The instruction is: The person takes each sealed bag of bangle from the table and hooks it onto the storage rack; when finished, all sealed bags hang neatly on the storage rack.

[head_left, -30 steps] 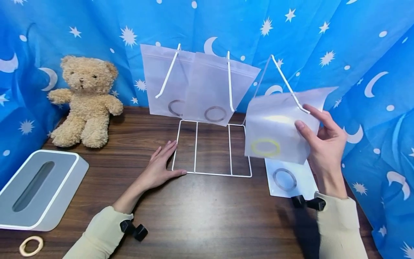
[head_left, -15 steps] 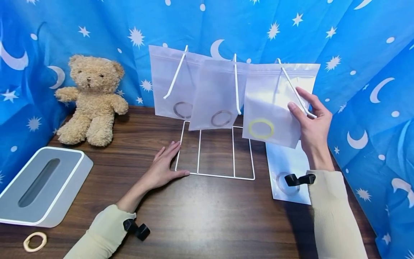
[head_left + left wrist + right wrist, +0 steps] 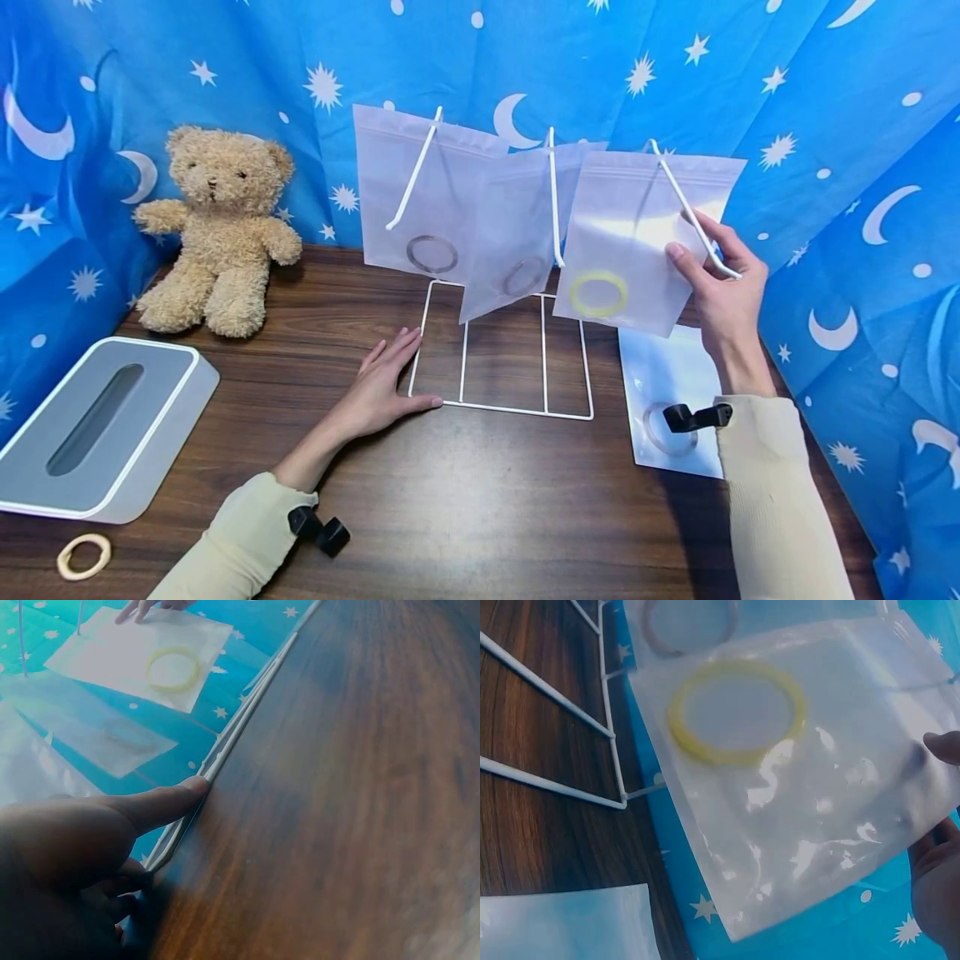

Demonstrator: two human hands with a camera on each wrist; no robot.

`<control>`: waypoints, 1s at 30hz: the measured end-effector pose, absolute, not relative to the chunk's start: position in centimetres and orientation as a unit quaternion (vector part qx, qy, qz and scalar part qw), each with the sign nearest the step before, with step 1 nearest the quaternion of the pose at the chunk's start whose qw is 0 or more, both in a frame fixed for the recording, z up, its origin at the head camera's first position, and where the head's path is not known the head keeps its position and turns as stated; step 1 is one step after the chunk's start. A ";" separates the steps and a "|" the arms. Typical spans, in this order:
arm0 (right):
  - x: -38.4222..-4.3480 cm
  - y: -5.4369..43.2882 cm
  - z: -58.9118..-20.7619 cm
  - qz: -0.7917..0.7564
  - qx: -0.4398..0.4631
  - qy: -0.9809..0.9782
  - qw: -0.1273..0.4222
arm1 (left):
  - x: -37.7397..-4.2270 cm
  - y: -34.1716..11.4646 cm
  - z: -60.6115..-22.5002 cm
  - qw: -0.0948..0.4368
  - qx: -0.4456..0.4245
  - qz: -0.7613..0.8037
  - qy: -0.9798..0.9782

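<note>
My right hand (image 3: 723,271) pinches the right edge of a frosted zip bag (image 3: 645,225) holding a yellow ring (image 3: 676,724), thumb in front and fingers behind. This bag hangs on the right hook (image 3: 693,204) of a white wire rack (image 3: 517,408), close to the hook's upturned tip. A bag with a dark ring (image 3: 517,225) hangs turned at an angle on the middle hook. On the left hook hangs another dark-ring bag (image 3: 412,192). My left hand (image 3: 382,383) rests with extended fingers at the rack base's left front corner, thumb on the front wire (image 3: 225,750).
Flat on the table, right of the rack, lies another bag (image 3: 663,375) with a ring, partly under my right forearm. A teddy bear (image 3: 225,217) sits at the back left. A grey-topped tissue box (image 3: 142,408) and a loose wooden ring (image 3: 84,557) lie left.
My right hand has raised the yellow-ring bag and moved it left and back along the right hook. The middle bag has swung round. My left hand stays on the rack base.
</note>
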State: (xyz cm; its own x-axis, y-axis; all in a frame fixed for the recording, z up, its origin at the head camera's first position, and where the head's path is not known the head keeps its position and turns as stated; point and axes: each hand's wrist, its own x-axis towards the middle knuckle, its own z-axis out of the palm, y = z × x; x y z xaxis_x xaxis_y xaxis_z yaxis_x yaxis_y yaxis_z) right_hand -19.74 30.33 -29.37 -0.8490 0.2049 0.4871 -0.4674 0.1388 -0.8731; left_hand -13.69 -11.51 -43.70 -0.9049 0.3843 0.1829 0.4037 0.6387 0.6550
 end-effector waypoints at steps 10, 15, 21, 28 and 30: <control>-17.4 31.7 -30.0 0.671 0.096 -0.712 0.185 | -13.7 -11.3 -43.7 0.009 -0.217 -0.369 -0.904; -15.3 32.8 -30.8 0.621 0.099 -0.743 0.227 | -13.6 -11.4 -43.7 0.016 -0.219 -0.365 -0.905; -11.4 35.2 -31.5 0.399 -0.038 -0.905 0.144 | -13.6 -11.4 -43.7 0.017 -0.225 -0.366 -0.903; -9.9 36.6 -33.4 0.189 -0.159 -0.965 -0.090 | -13.5 -11.4 -43.7 0.007 -0.223 -0.366 -0.903; -10.3 36.5 -34.0 0.179 -0.190 -0.960 -0.099 | -13.4 -11.4 -43.6 0.008 -0.222 -0.366 -0.904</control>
State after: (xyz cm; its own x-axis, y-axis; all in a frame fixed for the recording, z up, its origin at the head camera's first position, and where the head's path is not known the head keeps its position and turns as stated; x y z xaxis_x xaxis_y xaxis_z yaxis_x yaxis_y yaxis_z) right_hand -10.27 36.47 -34.01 -0.9077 0.3301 -0.2592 0.4014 0.8631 -0.3065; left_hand -13.44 -11.43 -43.64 -0.9011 0.3957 0.1770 0.4073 0.6328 0.6585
